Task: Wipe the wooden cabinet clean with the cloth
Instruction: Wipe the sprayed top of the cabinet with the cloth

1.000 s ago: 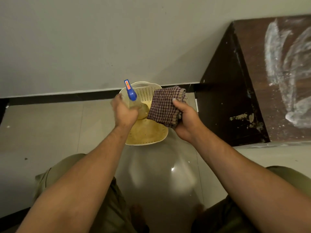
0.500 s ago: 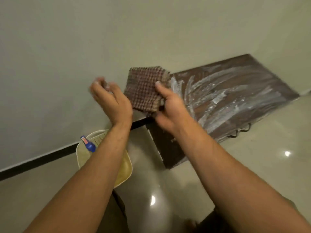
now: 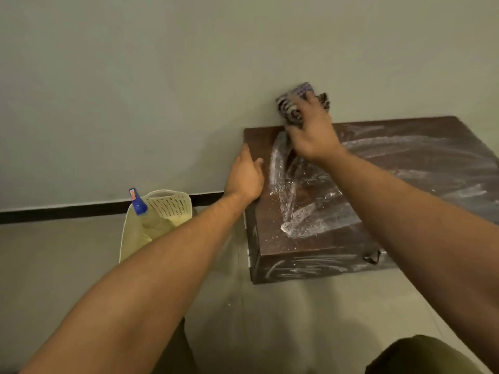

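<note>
A low dark wooden cabinet (image 3: 399,168) stands on the floor against the wall, its top streaked with white powder and wet smears. My right hand (image 3: 310,133) grips a bunched checkered cloth (image 3: 293,106) over the cabinet's back left part, near the wall. The cloth is blurred with motion, and I cannot tell if it touches the wood. My left hand (image 3: 244,175) rests on the cabinet's left edge, fingers apart, holding nothing.
A cream perforated plastic basket (image 3: 167,206) sits on the tiled floor left of the cabinet, with a spray bottle with a blue nozzle (image 3: 139,205) lying in it. A black skirting strip (image 3: 59,211) runs along the wall. A black handle (image 3: 371,259) hangs on the cabinet's front.
My left hand let go of the spray bottle into the basket and moved to the cabinet's left edge. My right hand carried the cloth from over the basket up to the cabinet's back.
</note>
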